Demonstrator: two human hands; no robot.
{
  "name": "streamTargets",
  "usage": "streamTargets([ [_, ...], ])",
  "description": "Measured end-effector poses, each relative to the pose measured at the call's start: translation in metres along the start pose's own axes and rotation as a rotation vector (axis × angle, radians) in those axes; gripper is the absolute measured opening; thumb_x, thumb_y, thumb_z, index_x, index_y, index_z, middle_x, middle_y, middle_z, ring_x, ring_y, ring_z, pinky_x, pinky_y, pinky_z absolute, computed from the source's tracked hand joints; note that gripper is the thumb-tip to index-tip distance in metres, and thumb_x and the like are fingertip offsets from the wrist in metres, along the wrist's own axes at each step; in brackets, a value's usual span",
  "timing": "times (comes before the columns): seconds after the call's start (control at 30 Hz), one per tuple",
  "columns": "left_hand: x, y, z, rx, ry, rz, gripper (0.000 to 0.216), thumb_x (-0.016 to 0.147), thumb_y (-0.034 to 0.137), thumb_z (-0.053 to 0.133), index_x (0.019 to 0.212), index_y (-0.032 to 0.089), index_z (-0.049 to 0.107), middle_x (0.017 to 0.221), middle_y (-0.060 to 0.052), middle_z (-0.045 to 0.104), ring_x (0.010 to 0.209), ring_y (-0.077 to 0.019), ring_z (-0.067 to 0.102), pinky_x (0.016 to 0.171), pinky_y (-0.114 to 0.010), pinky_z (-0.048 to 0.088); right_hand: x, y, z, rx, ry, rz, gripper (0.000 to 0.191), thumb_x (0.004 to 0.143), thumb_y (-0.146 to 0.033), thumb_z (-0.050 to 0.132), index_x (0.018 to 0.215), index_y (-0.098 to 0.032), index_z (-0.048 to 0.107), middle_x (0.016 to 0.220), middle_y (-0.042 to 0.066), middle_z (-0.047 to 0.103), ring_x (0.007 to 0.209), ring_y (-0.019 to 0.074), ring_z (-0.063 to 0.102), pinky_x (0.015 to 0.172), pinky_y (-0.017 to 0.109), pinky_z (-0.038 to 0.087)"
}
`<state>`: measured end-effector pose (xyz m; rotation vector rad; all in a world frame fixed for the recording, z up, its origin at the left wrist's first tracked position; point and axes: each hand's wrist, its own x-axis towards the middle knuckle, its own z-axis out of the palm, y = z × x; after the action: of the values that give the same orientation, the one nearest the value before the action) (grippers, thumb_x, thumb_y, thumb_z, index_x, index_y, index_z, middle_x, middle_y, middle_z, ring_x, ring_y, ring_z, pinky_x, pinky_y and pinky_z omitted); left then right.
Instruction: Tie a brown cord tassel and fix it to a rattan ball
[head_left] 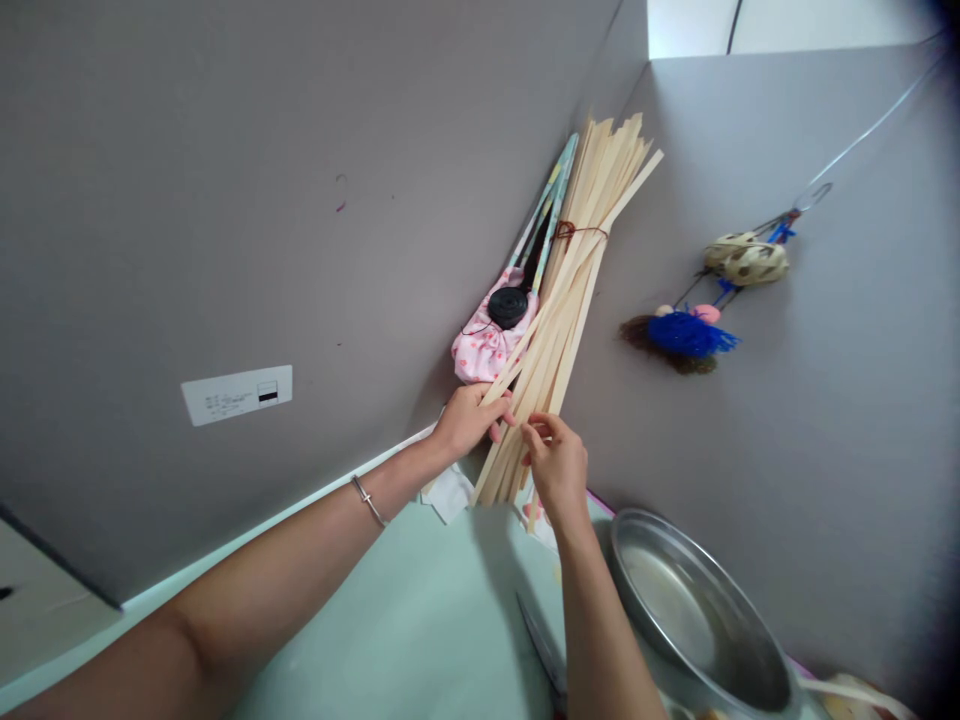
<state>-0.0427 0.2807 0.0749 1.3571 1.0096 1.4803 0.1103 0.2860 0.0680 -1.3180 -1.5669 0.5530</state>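
Note:
A bundle of long, flat, pale bamboo strips (574, 290) leans upright in the corner, bound near its upper part with a dark red tie (577, 230). One loose strip (637, 187) slants across the front of the bundle, and its lower end runs into my left hand (466, 420), whose thumb and fingers are closed around it. On the bundle's lower right side is my right hand (559, 462), fingers curled and tips pinched against the strips. What lies between those fingertips is hidden.
A pink patterned cloth bag (487, 340) with a black coil (508, 307) rests left of the bundle. A metal basin (675, 610) and a dark blade (540, 640) lie on the pale green surface (375, 620). A woven ornament (746, 260) with blue tassels hangs at right.

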Motion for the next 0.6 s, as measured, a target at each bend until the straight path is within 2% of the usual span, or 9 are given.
streamTargets([
  [0.1,-0.001,0.001,0.001,0.023,0.013,0.012,0.014,0.084,0.023,0.055,0.087,0.012,0.063,0.071,-0.001,0.069,0.042,-0.0058,0.055,0.049,-0.018,0.042,0.000,0.004,0.002,-0.055,0.043,-0.036,0.023,0.070,-0.042,0.067,0.075,-0.020,0.065,0.073,0.005,0.066,0.062,0.0192,0.056,0.062,0.032,0.040],
  [0.23,-0.006,0.003,0.005,0.033,0.058,0.004,0.012,0.079,0.020,0.059,0.090,0.013,0.061,0.078,0.000,0.072,0.042,-0.0060,0.056,0.050,-0.018,0.043,0.004,0.006,-0.004,-0.001,-0.006,-0.045,0.026,0.072,-0.045,0.066,0.070,-0.020,0.062,0.065,0.002,0.062,0.062,0.0185,0.054,0.061,0.030,0.041],
  [0.3,-0.007,0.002,0.009,0.004,0.027,0.007,0.010,0.080,0.019,0.058,0.089,0.014,0.059,0.075,0.000,0.071,0.041,-0.0062,0.056,0.049,-0.018,0.042,0.007,0.007,-0.008,0.055,-0.031,-0.043,0.027,0.074,-0.047,0.063,0.073,-0.020,0.061,0.064,0.000,0.060,0.059,0.0167,0.053,0.058,0.029,0.043],
  [0.37,-0.007,0.000,0.011,-0.048,-0.059,-0.021,0.008,0.084,0.021,0.056,0.086,0.014,0.058,0.072,-0.001,0.070,0.043,-0.0076,0.058,0.047,-0.017,0.041,0.010,0.009,-0.013,0.111,-0.049,-0.034,0.029,0.075,-0.048,0.063,0.077,-0.020,0.061,0.065,0.000,0.060,0.058,0.0158,0.053,0.056,0.029,0.045],
  [0.43,-0.006,-0.001,0.012,-0.100,-0.114,-0.058,0.010,0.086,0.023,0.055,0.086,0.013,0.057,0.076,-0.004,0.071,0.051,-0.0101,0.064,0.048,-0.017,0.042,0.013,0.010,-0.018,0.156,-0.059,-0.023,0.030,0.072,-0.047,0.065,0.083,-0.018,0.063,0.068,0.001,0.064,0.059,0.0161,0.055,0.057,0.030,0.047],
  [0.53,-0.007,0.002,0.013,-0.134,-0.065,-0.045,0.010,0.085,0.018,0.058,0.093,0.013,0.058,0.095,-0.009,0.073,0.072,-0.0131,0.071,0.056,-0.017,0.048,0.017,0.012,-0.025,0.187,-0.050,-0.012,0.035,0.067,-0.043,0.070,0.088,-0.016,0.067,0.077,0.005,0.068,0.066,0.0177,0.059,0.063,0.032,0.049],
  [0.6,-0.008,0.004,0.013,-0.093,-0.042,-0.015,0.013,0.082,0.016,0.060,0.096,0.014,0.060,0.105,-0.009,0.071,0.082,-0.0143,0.071,0.063,-0.019,0.051,0.017,0.011,-0.028,0.190,-0.043,-0.004,0.034,0.064,-0.042,0.073,0.085,-0.016,0.068,0.077,0.006,0.068,0.067,0.0173,0.058,0.063,0.031,0.047],
])
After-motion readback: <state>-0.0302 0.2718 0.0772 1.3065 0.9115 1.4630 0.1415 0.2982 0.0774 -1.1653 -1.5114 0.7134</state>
